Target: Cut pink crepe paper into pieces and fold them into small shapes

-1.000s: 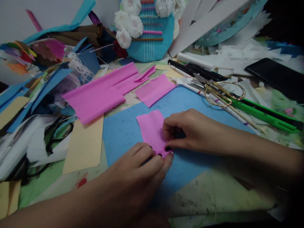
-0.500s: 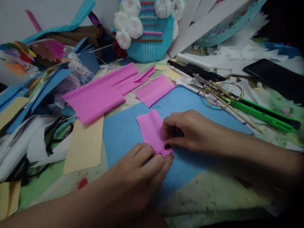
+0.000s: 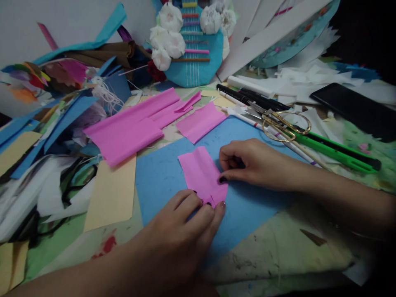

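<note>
A small piece of pink crepe paper [image 3: 201, 171] lies over a blue sheet [image 3: 161, 173], with a short slit or crease near its lower edge. My left hand [image 3: 192, 218] is closed on that lower edge, fingertips on the paper and thumb at its corner. At the right edge, my right hand [image 3: 244, 163] has curled fingers, its thumb and index finger pinching the same paper. Behind it lie another pink rectangle [image 3: 202, 121] and a larger folded pink crepe sheet [image 3: 130, 128].
Gold-handled scissors [image 3: 284, 123], a green box cutter [image 3: 337, 152] and black pens [image 3: 262, 99] crowd the right, near a black phone [image 3: 355, 109]. Tan paper [image 3: 113, 198] and paper scraps fill the left. A blue guitar-shaped craft [image 3: 198, 66] with white flowers stands behind.
My right hand has shifted slightly right, from over the pink piece to its edge, uncovering more of it. My left hand stays at the lower edge. The view has shifted a little.
</note>
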`<action>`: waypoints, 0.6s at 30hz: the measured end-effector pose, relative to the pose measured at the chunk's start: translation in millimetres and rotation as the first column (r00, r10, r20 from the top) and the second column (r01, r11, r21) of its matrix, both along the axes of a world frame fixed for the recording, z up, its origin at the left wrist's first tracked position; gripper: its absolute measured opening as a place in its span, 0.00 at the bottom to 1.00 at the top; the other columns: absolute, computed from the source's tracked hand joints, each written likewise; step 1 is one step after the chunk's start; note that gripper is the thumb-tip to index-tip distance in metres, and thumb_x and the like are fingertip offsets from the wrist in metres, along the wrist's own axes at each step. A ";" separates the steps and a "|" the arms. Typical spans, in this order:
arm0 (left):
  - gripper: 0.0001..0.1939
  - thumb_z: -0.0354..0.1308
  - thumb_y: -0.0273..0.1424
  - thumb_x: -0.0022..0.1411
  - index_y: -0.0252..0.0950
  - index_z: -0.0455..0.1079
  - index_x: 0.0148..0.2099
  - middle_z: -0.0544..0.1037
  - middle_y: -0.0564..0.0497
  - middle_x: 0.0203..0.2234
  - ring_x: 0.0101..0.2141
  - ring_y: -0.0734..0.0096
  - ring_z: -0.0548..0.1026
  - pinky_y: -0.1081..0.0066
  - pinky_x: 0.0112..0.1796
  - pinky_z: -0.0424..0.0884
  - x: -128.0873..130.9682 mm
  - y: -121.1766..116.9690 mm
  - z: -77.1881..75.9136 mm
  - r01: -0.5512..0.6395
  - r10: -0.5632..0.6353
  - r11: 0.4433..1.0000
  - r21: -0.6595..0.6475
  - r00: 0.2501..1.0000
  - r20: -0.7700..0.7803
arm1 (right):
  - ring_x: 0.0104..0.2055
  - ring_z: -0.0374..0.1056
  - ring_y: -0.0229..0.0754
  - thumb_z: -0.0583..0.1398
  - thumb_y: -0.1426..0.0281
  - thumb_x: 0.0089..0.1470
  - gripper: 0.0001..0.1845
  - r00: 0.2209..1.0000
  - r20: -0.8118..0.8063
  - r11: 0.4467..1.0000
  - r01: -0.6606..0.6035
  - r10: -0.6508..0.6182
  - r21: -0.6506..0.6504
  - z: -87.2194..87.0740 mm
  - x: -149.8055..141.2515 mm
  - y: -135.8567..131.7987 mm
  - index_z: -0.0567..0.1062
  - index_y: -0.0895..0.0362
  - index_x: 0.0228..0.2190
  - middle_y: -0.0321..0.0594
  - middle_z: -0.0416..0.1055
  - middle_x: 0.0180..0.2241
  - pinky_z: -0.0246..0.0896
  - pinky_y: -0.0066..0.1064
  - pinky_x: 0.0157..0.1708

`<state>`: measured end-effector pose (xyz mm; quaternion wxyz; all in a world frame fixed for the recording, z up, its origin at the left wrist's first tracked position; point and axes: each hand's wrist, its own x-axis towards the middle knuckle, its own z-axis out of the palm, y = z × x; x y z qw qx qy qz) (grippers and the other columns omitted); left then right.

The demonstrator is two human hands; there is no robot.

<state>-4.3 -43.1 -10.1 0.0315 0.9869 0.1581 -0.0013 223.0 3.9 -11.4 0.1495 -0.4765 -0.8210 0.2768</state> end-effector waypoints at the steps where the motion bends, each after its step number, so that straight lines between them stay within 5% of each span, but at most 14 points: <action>1: 0.38 0.51 0.51 0.58 0.25 0.58 0.60 0.72 0.41 0.42 0.41 0.53 0.67 0.55 0.47 0.64 -0.3 -0.3 -1.3 -0.002 0.002 1.000 -0.001 1.000 0.012 | 0.23 0.56 0.33 0.62 0.69 0.50 0.07 1.000 -0.030 1.000 -0.002 0.001 -0.027 0.9 1.3 -0.1 0.69 0.57 0.25 0.30 0.63 0.21 0.46 0.27 0.25; 8: 0.36 0.45 0.49 0.61 0.24 0.60 0.58 0.72 0.41 0.38 0.41 0.53 0.66 0.54 0.45 0.64 -1.1 1.9 -14.3 0.031 -0.038 0.998 0.059 0.992 0.121 | 0.31 0.60 0.38 0.66 0.66 0.42 0.10 0.997 0.030 0.998 -0.065 0.065 -0.009 2.0 -2.9 -4.2 0.71 0.56 0.24 0.32 0.65 0.24 0.47 0.30 0.31; 18: 0.39 0.51 0.51 0.58 0.25 0.58 0.60 0.73 0.41 0.41 0.44 0.51 0.67 0.52 0.48 0.63 -1.9 0.5 0.6 -0.011 0.011 0.999 -0.030 1.000 0.017 | 0.24 0.58 0.34 0.61 0.79 0.40 0.06 0.998 -0.057 0.989 0.019 -0.027 -0.146 -1.5 -3.0 -5.0 0.71 0.57 0.21 0.30 0.64 0.20 0.50 0.28 0.26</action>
